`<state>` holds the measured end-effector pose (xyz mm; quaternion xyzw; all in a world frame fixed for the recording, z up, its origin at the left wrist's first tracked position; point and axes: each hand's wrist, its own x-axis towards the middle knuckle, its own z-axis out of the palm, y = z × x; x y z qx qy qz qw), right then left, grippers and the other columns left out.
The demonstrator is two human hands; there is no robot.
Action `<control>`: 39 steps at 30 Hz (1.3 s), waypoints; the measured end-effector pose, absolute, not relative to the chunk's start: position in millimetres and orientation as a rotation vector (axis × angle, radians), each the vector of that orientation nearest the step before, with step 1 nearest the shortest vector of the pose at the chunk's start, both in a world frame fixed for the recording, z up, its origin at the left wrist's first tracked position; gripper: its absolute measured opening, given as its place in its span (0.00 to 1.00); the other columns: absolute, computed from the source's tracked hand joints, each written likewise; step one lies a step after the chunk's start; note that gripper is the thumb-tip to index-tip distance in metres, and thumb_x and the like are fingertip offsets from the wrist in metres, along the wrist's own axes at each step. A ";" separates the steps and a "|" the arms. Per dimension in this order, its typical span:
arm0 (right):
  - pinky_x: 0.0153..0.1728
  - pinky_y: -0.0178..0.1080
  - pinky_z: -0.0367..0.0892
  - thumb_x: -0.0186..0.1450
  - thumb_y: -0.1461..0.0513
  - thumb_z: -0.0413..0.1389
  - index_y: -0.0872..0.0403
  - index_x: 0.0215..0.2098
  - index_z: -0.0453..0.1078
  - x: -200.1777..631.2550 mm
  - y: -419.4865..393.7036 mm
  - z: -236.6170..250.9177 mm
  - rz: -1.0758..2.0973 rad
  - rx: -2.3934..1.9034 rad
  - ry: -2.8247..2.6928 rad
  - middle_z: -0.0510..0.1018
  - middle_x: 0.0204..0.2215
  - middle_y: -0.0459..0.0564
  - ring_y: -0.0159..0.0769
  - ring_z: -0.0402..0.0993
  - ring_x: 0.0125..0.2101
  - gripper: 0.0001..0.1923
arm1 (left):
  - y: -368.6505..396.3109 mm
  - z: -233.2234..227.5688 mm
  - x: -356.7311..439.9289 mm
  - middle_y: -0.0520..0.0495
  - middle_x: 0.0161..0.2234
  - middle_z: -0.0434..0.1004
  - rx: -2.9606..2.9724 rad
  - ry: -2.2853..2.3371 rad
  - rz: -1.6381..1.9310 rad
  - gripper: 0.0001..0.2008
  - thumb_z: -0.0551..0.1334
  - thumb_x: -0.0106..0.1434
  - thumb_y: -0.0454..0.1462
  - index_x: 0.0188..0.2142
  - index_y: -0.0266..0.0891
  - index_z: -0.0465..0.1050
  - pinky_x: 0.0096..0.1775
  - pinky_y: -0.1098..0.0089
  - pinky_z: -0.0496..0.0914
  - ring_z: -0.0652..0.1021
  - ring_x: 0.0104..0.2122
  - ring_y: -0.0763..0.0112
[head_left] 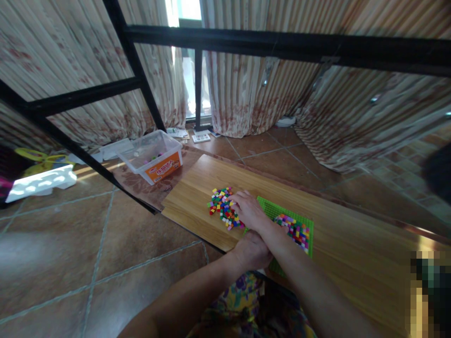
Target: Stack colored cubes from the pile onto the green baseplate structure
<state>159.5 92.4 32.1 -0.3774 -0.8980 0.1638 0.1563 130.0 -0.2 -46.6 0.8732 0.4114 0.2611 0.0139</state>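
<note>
A pile of small multicoloured toy bricks (225, 206) lies loose on a wooden board. My right hand (247, 210) crosses over my left arm and reaches to the right edge of this pile, its fingers stretched out and touching or just above the bricks. A green baseplate (265, 206) lies to the right, partly covered by my right forearm. Packed bricks in many colours (298, 230) cover part of its right side. Below my right wrist, my left hand (252, 250) is closed near the baseplate's front left corner; whatever its fingers hold is hidden.
The wooden board (352, 253) stretches to the right. A clear plastic box (160, 157) with an orange label stands behind it on the left, some pieces inside. Black metal bars (246, 40) run in front of curtains. Papers (200, 137) lie on the tiled floor.
</note>
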 end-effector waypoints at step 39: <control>0.39 0.36 0.68 0.68 0.64 0.48 0.53 0.42 0.70 164.9 102.2 31.3 0.830 -1.459 -2.023 0.81 0.30 0.48 0.35 0.79 0.34 0.10 | 4.7 -25.4 124.1 0.43 0.57 0.71 2.667 1.062 0.815 0.22 0.50 0.68 0.37 0.60 0.31 0.61 0.63 0.63 0.60 0.67 0.60 0.63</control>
